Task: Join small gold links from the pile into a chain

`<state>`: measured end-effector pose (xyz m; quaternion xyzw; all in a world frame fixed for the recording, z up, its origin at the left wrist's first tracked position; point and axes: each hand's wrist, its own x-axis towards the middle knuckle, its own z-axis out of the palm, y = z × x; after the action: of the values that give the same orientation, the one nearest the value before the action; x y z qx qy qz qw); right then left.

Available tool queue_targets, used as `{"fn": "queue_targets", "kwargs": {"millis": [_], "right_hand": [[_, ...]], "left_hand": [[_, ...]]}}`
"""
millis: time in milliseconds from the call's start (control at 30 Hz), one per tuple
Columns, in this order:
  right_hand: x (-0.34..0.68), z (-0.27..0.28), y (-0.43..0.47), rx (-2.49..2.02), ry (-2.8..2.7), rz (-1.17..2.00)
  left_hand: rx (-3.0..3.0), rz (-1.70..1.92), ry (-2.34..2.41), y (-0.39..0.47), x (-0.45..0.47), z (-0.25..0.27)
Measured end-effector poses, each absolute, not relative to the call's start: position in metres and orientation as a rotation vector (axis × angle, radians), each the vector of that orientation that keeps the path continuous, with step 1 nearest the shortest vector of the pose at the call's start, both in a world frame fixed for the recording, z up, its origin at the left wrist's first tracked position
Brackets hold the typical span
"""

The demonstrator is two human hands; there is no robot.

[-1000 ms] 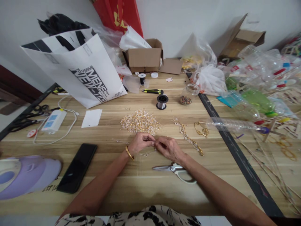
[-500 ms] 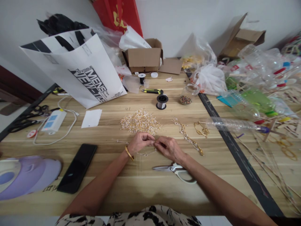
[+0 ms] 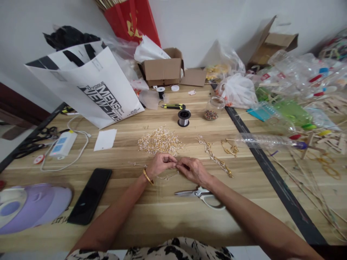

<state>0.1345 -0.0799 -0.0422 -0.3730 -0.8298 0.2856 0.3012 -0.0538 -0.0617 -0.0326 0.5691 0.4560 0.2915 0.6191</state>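
Taking the pile of gold and silver beads point(image 3: 159, 141) as landmark, the left hand point(image 3: 162, 164) and right hand point(image 3: 193, 169) meet on its near side, toward the person. Each grip is narrow, thumb and fingers drawn together with the tips almost touching; whether a bead or wire is pinched there is too small to tell. A silvery beaded strand point(image 3: 167, 178) lies farther out on that near side, just below the fingertips. Its long axis runs roughly left to right in a shallow sag, with the right end rising toward where the tips meet. Most of its visible length sits under the left hand, the nearer one. Scissors point(image 3: 200, 193) rest nearer the person and to the pile's right, below the right hand.
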Motion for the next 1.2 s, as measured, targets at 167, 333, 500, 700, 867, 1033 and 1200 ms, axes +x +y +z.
{"fn": "queue_targets", "kwargs": {"millis": [167,333,500,700,867,1033,1200], "right_hand": [[0.135,-0.043,-0.080,-1.001,-2.220,0.745],[0.135,-0.043,-0.080,-0.996,-2.225,0.739],[0.136,-0.044,-0.079,-0.999,-2.220,0.723],[0.135,-0.045,-0.079,-0.996,-2.219,0.752],[0.134,-0.044,-0.080,-1.021,-2.222,0.736],[0.134,-0.044,-0.080,-1.021,-2.223,0.760],[0.134,-0.044,-0.079,-1.001,-2.215,0.763]], "left_hand": [[1.342,0.623,1.058,-0.062,-0.053,-0.022],[1.369,0.597,1.067,-0.062,-0.052,-0.015],[1.410,0.579,1.088,-0.061,-0.050,-0.013],[1.430,0.598,1.062,-0.063,-0.054,-0.014],[1.413,0.621,1.048,-0.066,-0.056,-0.019],[1.436,0.644,1.055,-0.068,-0.054,-0.022],[1.435,0.676,1.072,-0.069,-0.054,-0.025]]}}
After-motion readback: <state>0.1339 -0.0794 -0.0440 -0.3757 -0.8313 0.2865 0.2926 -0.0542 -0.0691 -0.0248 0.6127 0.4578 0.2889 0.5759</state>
